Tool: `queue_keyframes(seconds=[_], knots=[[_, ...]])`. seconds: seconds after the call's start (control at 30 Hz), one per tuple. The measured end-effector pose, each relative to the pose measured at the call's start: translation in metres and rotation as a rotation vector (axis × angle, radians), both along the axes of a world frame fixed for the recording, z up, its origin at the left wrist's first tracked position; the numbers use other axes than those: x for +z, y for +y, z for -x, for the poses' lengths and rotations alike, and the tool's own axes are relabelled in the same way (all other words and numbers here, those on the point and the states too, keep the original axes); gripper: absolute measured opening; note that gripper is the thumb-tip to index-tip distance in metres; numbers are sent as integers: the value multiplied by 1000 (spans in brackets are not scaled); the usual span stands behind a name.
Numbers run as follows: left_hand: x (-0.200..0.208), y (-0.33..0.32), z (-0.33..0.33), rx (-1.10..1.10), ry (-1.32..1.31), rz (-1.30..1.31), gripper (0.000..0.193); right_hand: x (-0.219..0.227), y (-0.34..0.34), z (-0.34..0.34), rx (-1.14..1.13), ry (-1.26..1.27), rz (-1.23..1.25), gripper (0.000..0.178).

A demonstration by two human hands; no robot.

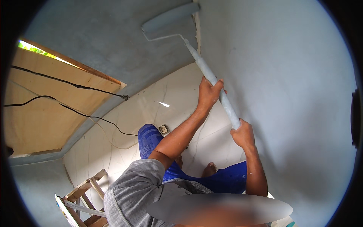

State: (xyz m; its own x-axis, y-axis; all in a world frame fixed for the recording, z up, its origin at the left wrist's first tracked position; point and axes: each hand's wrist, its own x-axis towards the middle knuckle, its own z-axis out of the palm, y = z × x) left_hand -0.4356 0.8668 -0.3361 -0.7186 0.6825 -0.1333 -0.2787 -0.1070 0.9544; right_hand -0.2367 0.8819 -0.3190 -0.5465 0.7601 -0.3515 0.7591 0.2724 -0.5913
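While our left hand (pixel 210 92) is closed around the long pale handle (pixel 206 70) partway up, our right hand (pixel 244 134) grips its lower end, fingers curled round the tube. Both hands are on the same tool, a paint roller (pixel 171 17) whose grey-blue sleeve is up at the top of our view, tilted across the grey-blue wall (pixel 98 41) and close by the corner. We cannot tell whether the sleeve presses on that wall or is slightly off it. A bent wire frame (pixel 164 37) joins the sleeve to the handle, which slants down toward us beside the paler wall (pixel 298 72) on our right. Beneath our arms spreads a white, grey-veined floor (pixel 151 100), with a bare foot (pixel 209 170) and our blue trousers (pixel 148 142) above it. Near the left knee we see a small socket box (pixel 163 129). Farther left, black cables (pixel 77 86) cross in front of a plywood panel (pixel 41 90), with green leaves (pixel 36 49) showing through a gap above it. A wooden ladder (pixel 77 193) stands low on our left, beside our grey shirt (pixel 130 185).
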Motion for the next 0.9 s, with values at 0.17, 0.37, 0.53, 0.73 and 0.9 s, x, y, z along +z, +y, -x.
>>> queue_keyframes(seconds=[0.17,0.37,0.53,0.73,0.9], knots=[[-22,-4,0,8,10,53,29,-29,-2,-1,-16,-13,41,25],[-15,-1,8,24,89,45,29,-41,-4,11,-28,71,-4,24],[5,0,18,44,171,65,31,-39,-2,26,-23,146,-5,24],[19,2,27,46,239,7,32,-34,0,37,-26,194,27,23],[33,10,35,51,285,41,33,-28,10,48,-30,215,22,23]])
